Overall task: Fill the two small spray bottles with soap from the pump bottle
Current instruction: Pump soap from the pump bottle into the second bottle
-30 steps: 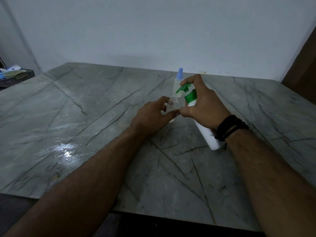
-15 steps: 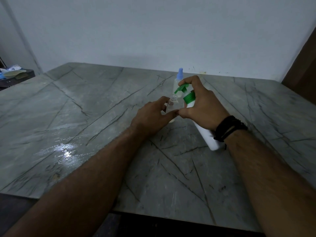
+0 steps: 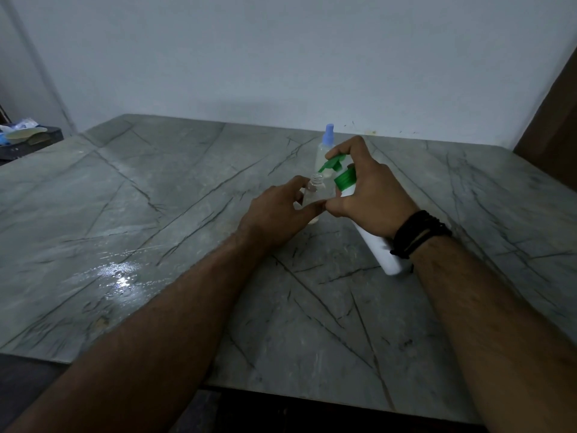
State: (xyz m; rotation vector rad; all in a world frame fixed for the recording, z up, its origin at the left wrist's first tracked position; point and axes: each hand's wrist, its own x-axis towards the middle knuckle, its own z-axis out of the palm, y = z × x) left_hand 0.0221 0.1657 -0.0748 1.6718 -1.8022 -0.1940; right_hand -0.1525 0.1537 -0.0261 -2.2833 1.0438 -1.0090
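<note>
From the head camera I see my left hand [image 3: 278, 214] curled round the small uncapped spray bottle [image 3: 313, 195], which stands upright on the marble table [image 3: 156, 198], its threaded neck open at the top. My right hand [image 3: 371, 190] is wrapped round the neck of the white pump bottle [image 3: 379, 248], tilted so its green pump head [image 3: 335, 162] points down toward the open neck; the forefinger lies over the top of the pump. The thumb tips of the two hands touch just beside the small bottle. The second spray bottle [image 3: 324, 151], with its pale blue cap on, stands just behind the pump head.

Against the frame half a second ago, very little differs: both hands keep the same holds, and the pump nozzle sits in much the same place above the open neck. I cannot tell whether the pump is pressed further down, nor whether soap is coming out.

The table is grey-green stone with dark veins, and a wet, shining patch [image 3: 120, 276] lies on its near left part. A plain pale wall [image 3: 281, 57] stands behind. A black band [image 3: 418, 234] circles my right wrist. At far left a dark stand [image 3: 28, 143] holds some pale clutter; at far right is a brown panel [image 3: 555, 126].
</note>
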